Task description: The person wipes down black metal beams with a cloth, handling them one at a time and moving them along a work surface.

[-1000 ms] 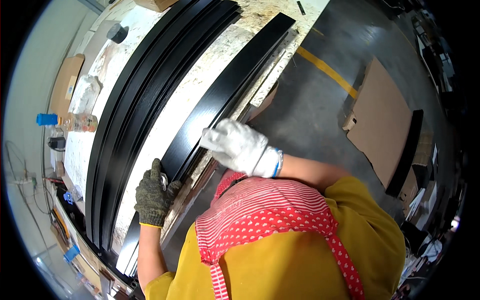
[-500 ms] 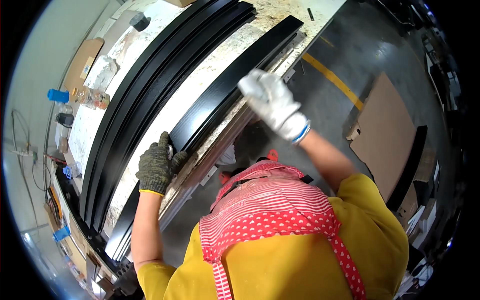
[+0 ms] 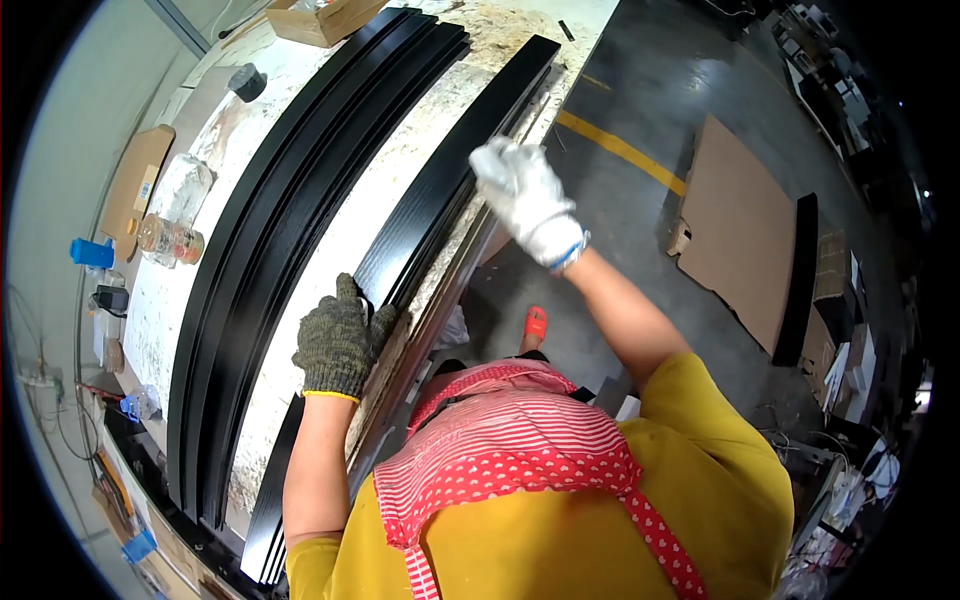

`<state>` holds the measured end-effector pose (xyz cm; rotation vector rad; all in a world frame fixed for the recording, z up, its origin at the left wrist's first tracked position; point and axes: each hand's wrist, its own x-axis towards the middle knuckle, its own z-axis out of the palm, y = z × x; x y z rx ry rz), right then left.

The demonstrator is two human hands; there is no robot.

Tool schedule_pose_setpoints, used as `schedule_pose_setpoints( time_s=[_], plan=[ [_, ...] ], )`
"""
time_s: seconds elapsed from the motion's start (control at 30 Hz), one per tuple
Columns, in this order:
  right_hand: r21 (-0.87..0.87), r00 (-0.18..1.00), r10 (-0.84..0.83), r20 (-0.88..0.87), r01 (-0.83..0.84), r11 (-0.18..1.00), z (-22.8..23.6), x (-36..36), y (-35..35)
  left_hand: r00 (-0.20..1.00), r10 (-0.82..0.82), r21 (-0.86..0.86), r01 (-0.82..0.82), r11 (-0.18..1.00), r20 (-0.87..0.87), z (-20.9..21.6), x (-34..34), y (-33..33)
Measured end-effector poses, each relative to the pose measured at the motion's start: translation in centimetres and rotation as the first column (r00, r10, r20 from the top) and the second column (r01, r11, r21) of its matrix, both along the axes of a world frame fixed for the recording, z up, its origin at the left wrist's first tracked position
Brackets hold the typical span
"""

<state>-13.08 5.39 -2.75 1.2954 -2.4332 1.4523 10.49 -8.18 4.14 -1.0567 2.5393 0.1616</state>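
Note:
A long black board (image 3: 432,205) with wood grain lies along the near edge of the worktable. My left hand (image 3: 338,345), in a dark green knitted glove, spans this board at its middle, with a finger along one side and the thumb at the other. Over the board's right edge, farther up, is my right hand (image 3: 522,195) in a white glove. Its fingers are curled together; whatever may be inside them is hidden. Several more black boards (image 3: 290,230) lie side by side on the table, left of the one under my left hand.
The pale, stained worktable (image 3: 500,18) also carries a cardboard box (image 3: 322,22), a dark round container (image 3: 247,82) and a clear bottle (image 3: 170,240). A large brown cardboard sheet (image 3: 735,230) lies on the floor to the right, with a black strip (image 3: 797,280) along it.
The view has shifted, bringing more of the cardboard box and a red slipper into sight. My right hand stays by the board's right edge; my left hand stays on the board.

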Motion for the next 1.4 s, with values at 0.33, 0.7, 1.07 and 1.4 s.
schedule_pose_setpoints(
  time_s=[0.33,0.7,1.07,1.4],
  plan=[
    [0.425,0.952,0.252,-0.173,-0.158,0.891,1.2,5.2,-1.4,0.980,-0.029,-0.015,0.027,1.000,-0.195,0.5,4.5,-0.6],
    [0.463,0.819,0.403,-0.408,-0.195,0.865,0.7,14.0,-1.9,0.962,0.231,0.022,-0.237,0.971,0.144,1.8,19.9,0.9],
    [0.506,0.784,0.342,-0.518,-0.042,0.862,-1.8,11.6,-2.1,0.983,0.163,0.028,-0.166,0.986,0.084,1.1,20.8,0.5],
    [0.154,0.839,0.251,-0.483,-0.200,0.967,1.9,11.3,-1.5,0.989,0.147,-0.047,-0.147,0.988,-0.003,-0.4,22.9,1.0]
  ],
)
